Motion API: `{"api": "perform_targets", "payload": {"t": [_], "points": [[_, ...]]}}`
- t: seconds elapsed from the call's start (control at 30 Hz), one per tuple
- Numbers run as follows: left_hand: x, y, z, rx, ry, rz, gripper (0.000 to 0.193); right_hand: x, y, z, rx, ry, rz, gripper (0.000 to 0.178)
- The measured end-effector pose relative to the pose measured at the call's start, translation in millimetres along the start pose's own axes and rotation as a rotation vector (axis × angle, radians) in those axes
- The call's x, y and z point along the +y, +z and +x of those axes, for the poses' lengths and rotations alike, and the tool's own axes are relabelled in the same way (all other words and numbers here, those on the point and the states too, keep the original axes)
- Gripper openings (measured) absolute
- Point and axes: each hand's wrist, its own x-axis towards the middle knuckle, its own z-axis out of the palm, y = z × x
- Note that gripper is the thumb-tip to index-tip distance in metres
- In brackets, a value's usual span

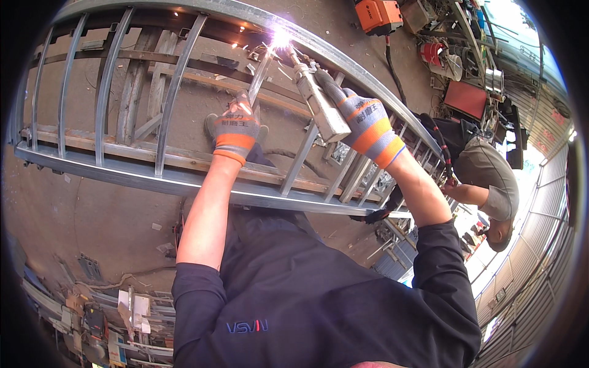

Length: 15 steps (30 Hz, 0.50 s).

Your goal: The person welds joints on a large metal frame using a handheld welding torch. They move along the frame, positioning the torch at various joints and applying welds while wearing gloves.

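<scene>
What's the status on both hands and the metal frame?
Right hand gripping welding torch. Left hand on metal bar. Metal frame: bright arc at far rail; glare hides the joint.

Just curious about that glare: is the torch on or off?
On: the torch has a dazzling white-violet glare at its tip, with orange sparks nearby.

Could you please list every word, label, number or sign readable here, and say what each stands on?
I'm not copying the wording, only where it stands:
Left glove: dark printed characters across the back, legible.
Right glove: dark printed characters across the back, legible.
Dark shirt: blue letters with one red stroke, legible.
Orange machine: small pale marking, too small to read.
Wall at right: reddish marks, too blurred to read.
</scene>
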Motion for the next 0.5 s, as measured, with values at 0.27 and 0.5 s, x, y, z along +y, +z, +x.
{"api": "perform_targets", "payload": {"t": [0.27,0.5], "points": [[6.6,-17.6,-4.0,0.259,0.109,0.071,0.067,4.6,-9.9,-31.0,-0.041,0.022,0.045,0.101],[89.0,-0.2,-56.7,0.203,0.383,0.021,0.07,32.9,0.6,-91.4,-0.009,0.007,0.044,0.085]]}}
